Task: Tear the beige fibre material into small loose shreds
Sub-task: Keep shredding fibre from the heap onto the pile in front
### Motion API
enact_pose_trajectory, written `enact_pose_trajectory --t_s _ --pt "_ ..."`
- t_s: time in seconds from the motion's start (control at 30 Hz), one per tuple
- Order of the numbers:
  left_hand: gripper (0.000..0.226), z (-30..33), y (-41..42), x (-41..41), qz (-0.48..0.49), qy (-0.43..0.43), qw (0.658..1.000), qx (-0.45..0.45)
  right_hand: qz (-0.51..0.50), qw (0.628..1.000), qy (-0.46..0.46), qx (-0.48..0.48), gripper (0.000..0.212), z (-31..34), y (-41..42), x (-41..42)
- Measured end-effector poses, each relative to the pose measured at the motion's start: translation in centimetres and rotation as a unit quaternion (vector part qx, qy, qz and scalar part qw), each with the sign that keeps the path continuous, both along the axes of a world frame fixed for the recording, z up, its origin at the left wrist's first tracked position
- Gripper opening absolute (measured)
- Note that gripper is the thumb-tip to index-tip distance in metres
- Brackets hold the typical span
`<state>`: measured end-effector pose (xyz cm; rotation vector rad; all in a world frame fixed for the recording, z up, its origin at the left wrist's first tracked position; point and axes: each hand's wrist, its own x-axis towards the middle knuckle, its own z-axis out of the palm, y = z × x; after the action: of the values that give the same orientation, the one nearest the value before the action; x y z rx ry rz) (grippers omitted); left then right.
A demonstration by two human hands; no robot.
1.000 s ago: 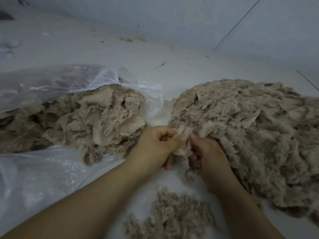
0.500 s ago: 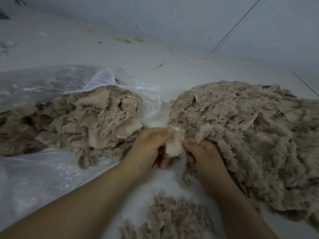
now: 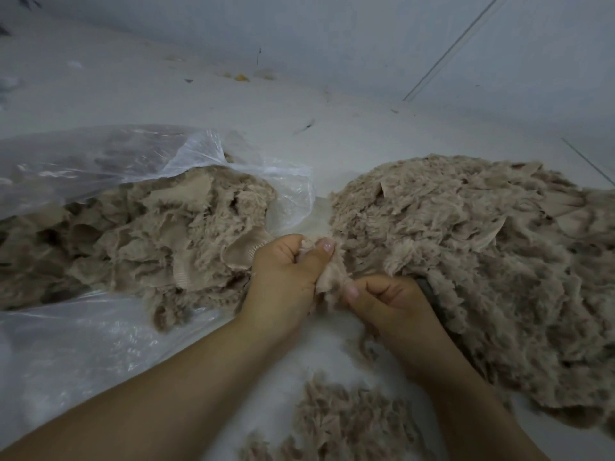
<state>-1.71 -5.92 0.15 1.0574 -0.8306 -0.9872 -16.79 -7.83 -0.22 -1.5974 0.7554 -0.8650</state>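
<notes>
A small piece of beige fibre material (image 3: 329, 276) is held between both hands in the middle of the view. My left hand (image 3: 286, 274) grips its upper end, thumb pressed on top. My right hand (image 3: 389, 302) pinches its lower end between thumb and curled fingers. A big heap of beige shreds (image 3: 482, 271) spreads to the right, touching my right hand. More untorn beige fibre (image 3: 149, 241) spills out of a clear plastic bag (image 3: 109, 161) on the left. A small pile of loose shreds (image 3: 346, 424) lies near the bottom, between my forearms.
Everything lies on a pale grey floor (image 3: 332, 141). A grey wall (image 3: 366, 38) rises behind it, with bits of debris (image 3: 239, 76) along its foot. The plastic bag's lower sheet (image 3: 83, 347) covers the floor at the left.
My left hand has risen and its thumb now presses on top of the piece. My right hand has shifted slightly down, so the piece is stretched between them.
</notes>
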Motion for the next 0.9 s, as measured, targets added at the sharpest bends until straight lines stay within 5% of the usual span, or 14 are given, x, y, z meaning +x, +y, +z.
enact_pose_trajectory --t_s 0.37,0.5,0.67,0.9 --pt "0.036 0.1 0.1 -0.2 0.013 0.010 1.000 -0.006 0.036 0.998 -0.039 0.034 0.018 0.1 0.1 0.2" --pt "0.030 0.3 -0.1 -0.1 0.002 0.015 1.000 -0.005 -0.018 0.999 -0.003 0.047 0.033 -0.5 -0.3 0.4" --pt "0.047 0.0 -0.3 0.4 0.029 -0.019 0.999 -0.008 -0.013 1.000 0.001 0.006 0.029 -0.5 -0.3 -0.1" --pt "0.029 0.3 -0.4 0.9 0.027 -0.032 0.999 -0.011 0.032 0.999 0.000 0.017 0.018 -0.3 0.0 -0.5"
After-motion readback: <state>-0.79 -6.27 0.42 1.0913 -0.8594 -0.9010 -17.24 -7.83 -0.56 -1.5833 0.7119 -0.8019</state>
